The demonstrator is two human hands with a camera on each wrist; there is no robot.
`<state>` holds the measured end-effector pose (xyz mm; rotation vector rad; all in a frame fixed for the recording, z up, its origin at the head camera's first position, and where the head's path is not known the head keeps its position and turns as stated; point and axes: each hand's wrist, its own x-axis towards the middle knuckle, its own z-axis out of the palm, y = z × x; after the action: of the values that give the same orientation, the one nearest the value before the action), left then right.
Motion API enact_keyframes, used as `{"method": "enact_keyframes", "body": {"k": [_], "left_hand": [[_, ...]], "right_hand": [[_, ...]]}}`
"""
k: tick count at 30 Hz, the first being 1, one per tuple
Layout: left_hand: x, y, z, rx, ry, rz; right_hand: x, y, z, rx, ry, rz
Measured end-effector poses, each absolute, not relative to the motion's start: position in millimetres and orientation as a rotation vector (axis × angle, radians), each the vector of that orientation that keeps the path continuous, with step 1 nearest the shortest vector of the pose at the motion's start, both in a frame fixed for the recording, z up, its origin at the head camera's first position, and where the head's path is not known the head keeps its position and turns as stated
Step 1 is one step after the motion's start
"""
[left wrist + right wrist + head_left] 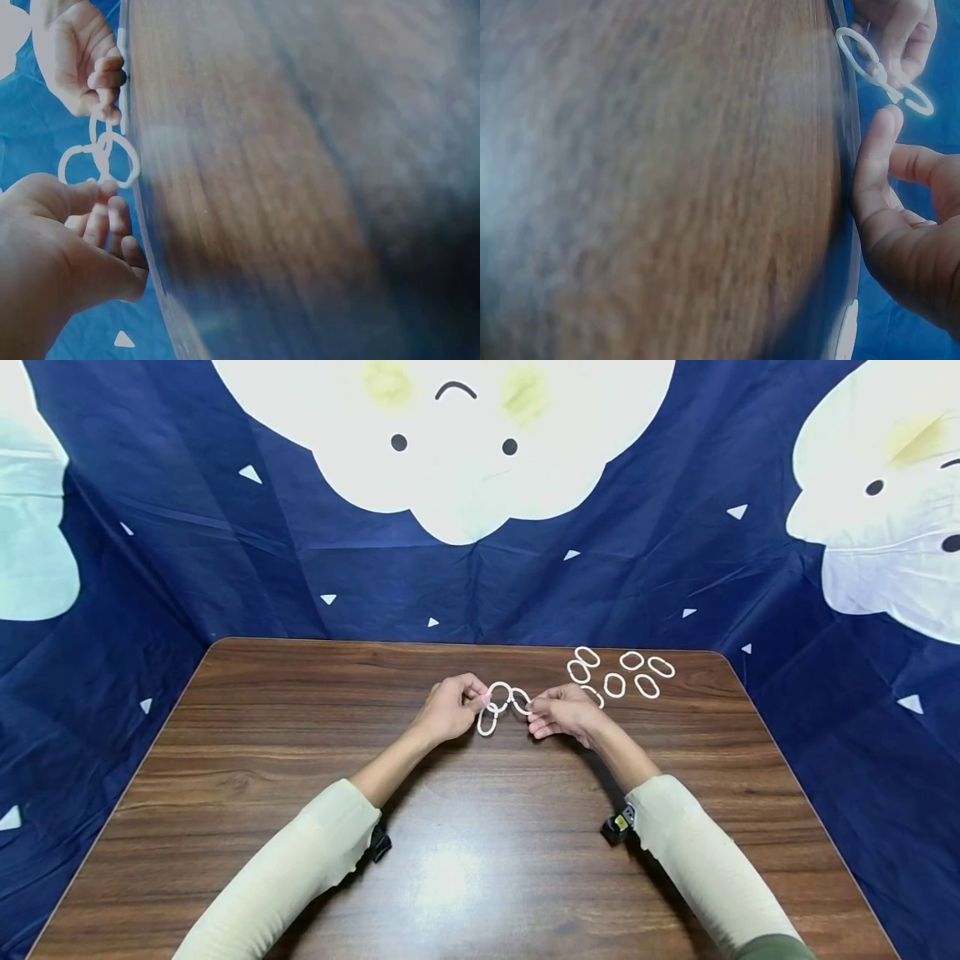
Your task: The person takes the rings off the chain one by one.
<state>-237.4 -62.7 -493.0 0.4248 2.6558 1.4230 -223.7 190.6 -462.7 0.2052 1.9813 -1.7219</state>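
Three white oval links are joined in a short chain between my hands, just above the wooden table. My left hand (446,708) pinches the middle link (500,684) between thumb and fingertips. From that link another link (480,723) hangs down beside the left fingertips. The thumb and fingers of my right hand (566,712) pinch the third link (519,690), which hooks through the middle one's right side. In the left wrist view, two rings overlap above the left fingertips, and the right hand's link (93,127) joins them from above.
Several loose white links (624,686) lie at the table's back right, one partly hidden behind the right hand. The wooden table (247,760) ends at a dark blue curtain (247,577) with cloud prints. A black wrist camera (617,827) sits under the right sleeve.
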Motion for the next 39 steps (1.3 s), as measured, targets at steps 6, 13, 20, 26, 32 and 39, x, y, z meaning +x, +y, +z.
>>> {"method": "enact_keyframes", "body": {"k": [6,13,20,26,32,39], "left_hand": [[-249,-64,-509,0.383,2.631,1.356],[-263,-64,-527,0.385,2.63,1.331],[-268,-62,-525,0.305,2.616,1.279],[-267,-60,-517,0.225,2.622,1.227],[-265,-57,-511,0.197,2.668,1.18],[-276,-59,-523,0.175,2.679,1.143]], "right_hand": [[-221,198,-463,0.195,2.002,-1.73],[-219,209,-460,0.188,2.041,-1.735],[-226,218,-459,0.212,2.053,-1.752],[-236,223,-459,0.292,2.041,-1.755],[-245,225,-457,0.388,2.059,-1.728],[-254,219,-453,0.467,2.044,-1.742]]}}
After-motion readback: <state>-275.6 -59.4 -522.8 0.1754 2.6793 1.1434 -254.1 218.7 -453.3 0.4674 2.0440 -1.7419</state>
